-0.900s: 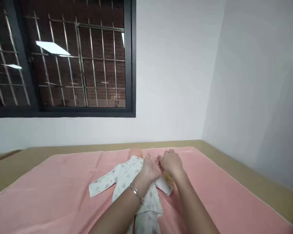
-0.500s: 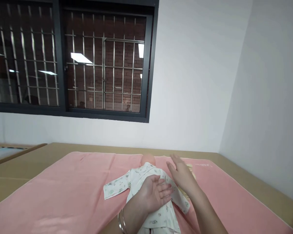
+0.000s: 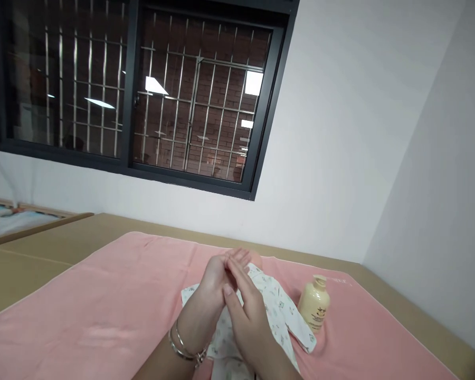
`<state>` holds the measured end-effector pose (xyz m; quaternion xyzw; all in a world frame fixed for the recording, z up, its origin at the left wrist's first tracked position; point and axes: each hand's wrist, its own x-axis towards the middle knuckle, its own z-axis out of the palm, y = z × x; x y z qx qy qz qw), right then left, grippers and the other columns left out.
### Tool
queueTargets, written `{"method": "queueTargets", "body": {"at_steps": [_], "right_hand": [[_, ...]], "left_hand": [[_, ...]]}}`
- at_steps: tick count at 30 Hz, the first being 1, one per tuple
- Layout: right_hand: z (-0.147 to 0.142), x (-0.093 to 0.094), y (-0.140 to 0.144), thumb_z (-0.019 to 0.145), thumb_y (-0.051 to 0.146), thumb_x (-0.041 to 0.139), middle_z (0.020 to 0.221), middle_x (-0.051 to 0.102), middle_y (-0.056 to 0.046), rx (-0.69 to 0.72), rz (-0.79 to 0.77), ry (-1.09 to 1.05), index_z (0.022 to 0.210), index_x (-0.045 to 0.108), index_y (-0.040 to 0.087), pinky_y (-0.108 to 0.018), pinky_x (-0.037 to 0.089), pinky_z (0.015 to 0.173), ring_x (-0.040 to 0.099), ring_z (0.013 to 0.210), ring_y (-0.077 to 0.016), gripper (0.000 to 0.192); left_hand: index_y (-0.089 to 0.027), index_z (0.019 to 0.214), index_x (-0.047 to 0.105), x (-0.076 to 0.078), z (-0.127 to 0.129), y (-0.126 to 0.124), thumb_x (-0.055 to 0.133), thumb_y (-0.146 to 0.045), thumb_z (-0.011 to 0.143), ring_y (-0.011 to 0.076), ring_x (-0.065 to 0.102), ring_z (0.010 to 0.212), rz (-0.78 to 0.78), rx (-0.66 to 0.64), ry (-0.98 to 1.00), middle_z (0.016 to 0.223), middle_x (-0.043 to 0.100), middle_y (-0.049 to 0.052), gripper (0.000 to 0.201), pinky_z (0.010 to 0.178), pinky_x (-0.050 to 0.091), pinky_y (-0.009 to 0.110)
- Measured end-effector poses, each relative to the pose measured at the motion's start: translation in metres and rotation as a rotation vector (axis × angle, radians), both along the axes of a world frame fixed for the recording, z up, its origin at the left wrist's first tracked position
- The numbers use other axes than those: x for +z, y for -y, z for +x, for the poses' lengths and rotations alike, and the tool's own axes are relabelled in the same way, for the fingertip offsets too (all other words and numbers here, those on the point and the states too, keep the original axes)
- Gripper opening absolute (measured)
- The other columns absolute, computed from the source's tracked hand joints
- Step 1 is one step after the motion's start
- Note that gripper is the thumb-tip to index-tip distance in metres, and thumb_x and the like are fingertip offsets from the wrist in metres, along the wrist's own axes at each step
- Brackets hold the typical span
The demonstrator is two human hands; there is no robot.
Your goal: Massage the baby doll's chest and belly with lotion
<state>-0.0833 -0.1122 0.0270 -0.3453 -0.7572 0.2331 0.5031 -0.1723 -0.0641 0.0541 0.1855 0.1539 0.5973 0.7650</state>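
Note:
My left hand [image 3: 214,279] is palm up with its fingers stretched out, a silver bangle and a bracelet on the wrist. Across its palm lies my right hand [image 3: 247,314], fingers straight, the two palms touching. Below and behind them a baby doll lies on its back, dressed in a white printed shirt [image 3: 275,301]; its bald head [image 3: 256,258] is partly covered by my fingertips. To the right of the doll's sleeve stands a pale yellow pump bottle [image 3: 312,306], apart from both hands.
A pink blanket [image 3: 134,295] covers most of the tan padded surface [image 3: 91,240]. Behind it rises a white wall [image 3: 320,158] with a dark-framed barred window [image 3: 198,100]. At the far left is a wood-edged bed or crib [image 3: 19,224] with light bedding.
My hands have come together palm to palm above the doll; before, they were apart. The view has shifted and tilted, and the yellow bottle, earlier mostly behind my right hand, now shows fully.

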Motion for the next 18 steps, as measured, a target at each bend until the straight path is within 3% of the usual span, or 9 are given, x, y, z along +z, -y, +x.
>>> {"method": "queueTargets", "body": {"at_steps": [3, 6, 11, 15, 18], "right_hand": [[-0.009, 0.006, 0.015, 0.095, 0.032, 0.046, 0.142, 0.049, -0.005, 0.013, 0.047, -0.119, 0.137, 0.05, 0.028, -0.043, 0.033, 0.114, 0.042, 0.134, -0.0213, 0.043], [-0.007, 0.009, 0.023, 0.093, 0.032, 0.048, 0.132, 0.058, -0.006, -0.043, 0.014, -0.241, 0.128, 0.059, 0.027, -0.041, 0.039, 0.108, 0.051, 0.126, -0.022, 0.037], [0.0, 0.006, 0.024, 0.089, 0.03, 0.053, 0.119, 0.065, -0.007, -0.206, 0.028, -0.387, 0.113, 0.067, 0.023, -0.042, 0.046, 0.099, 0.059, 0.114, -0.0245, 0.029], [0.003, 0.007, 0.033, 0.088, 0.027, 0.054, 0.111, 0.067, -0.007, -0.223, 0.168, -0.361, 0.108, 0.068, 0.023, -0.04, 0.05, 0.092, 0.061, 0.107, -0.0237, 0.025], [0.007, 0.011, 0.041, 0.088, 0.023, 0.054, 0.106, 0.068, -0.005, -0.236, 0.312, -0.334, 0.104, 0.068, 0.024, -0.039, 0.051, 0.088, 0.062, 0.101, -0.0217, 0.021]], "left_hand": [[-0.017, 0.107, 0.059, 0.008, -0.015, 0.005, 0.048, 0.004, 0.061, 0.0193, 0.059, 0.117, 0.058, 0.072, -0.043, 0.124, 0.061, 0.011, 0.052, 0.102, 0.046, 0.029], [-0.011, 0.11, 0.057, 0.015, -0.016, 0.019, 0.044, 0.006, 0.052, 0.0228, 0.061, 0.115, 0.09, 0.049, -0.05, 0.123, 0.061, 0.016, 0.062, 0.103, 0.046, 0.031], [-0.007, 0.111, 0.053, 0.022, -0.001, 0.045, 0.045, 0.001, 0.057, 0.0255, 0.064, 0.109, -0.002, -0.064, -0.002, 0.117, 0.063, 0.019, 0.055, 0.098, 0.049, 0.032], [-0.008, 0.111, 0.053, 0.025, -0.001, 0.057, 0.045, 0.003, 0.06, 0.0233, 0.066, 0.105, -0.026, -0.157, 0.026, 0.117, 0.063, 0.018, 0.053, 0.093, 0.052, 0.029], [-0.009, 0.106, 0.055, 0.028, -0.01, 0.056, 0.049, -0.005, 0.072, 0.0253, 0.065, 0.108, -0.019, -0.133, 0.055, 0.119, 0.062, 0.019, 0.034, 0.09, 0.053, 0.032]]}}
